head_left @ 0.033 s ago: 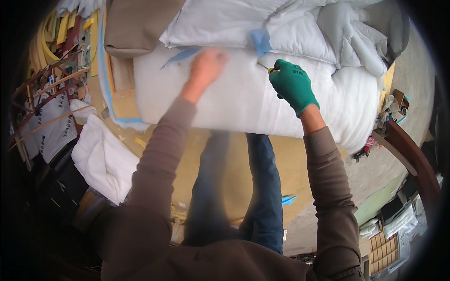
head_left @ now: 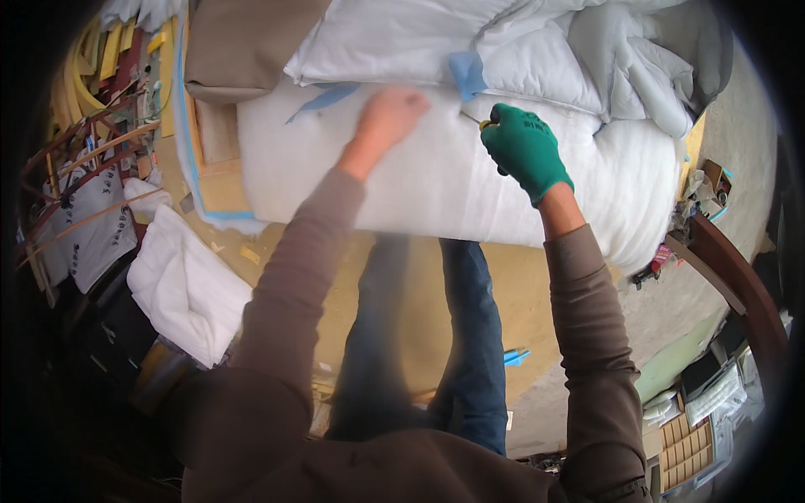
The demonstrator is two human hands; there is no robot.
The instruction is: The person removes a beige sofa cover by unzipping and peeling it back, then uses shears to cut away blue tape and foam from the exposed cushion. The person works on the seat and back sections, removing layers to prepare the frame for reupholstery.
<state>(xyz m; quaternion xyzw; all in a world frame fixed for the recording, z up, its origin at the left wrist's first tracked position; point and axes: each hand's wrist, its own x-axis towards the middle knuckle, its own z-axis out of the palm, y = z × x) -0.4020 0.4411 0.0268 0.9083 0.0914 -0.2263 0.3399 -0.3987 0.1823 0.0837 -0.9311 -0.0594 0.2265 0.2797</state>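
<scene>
My right hand (head_left: 527, 155), in a green work glove, is closed round a hand tool with a yellow and black handle (head_left: 485, 125). A thin metal shaft points from it toward the seam of a white padded cushion (head_left: 394, 42); its tip and exact kind are hard to make out. My bare left hand (head_left: 390, 121) is over the white batting (head_left: 293, 168), just below the cushion's edge. Motion smears its fingers, so what they hold, if anything, does not show. One blue fabric strip (head_left: 323, 102) lies left of this hand; another blue piece (head_left: 466, 75) sits on the cushion edge between both hands.
A brown upholstered piece (head_left: 251, 50) stands at the far left beside a wooden frame with blue edging (head_left: 231, 215). White batting (head_left: 189, 285) hangs at the left near scrap wood and sacks. A curved dark red beam (head_left: 742, 285) is at the right.
My left hand has moved to the right along the cushion's edge, toward the gloved hand. The right hand and its tool have hardly moved.
</scene>
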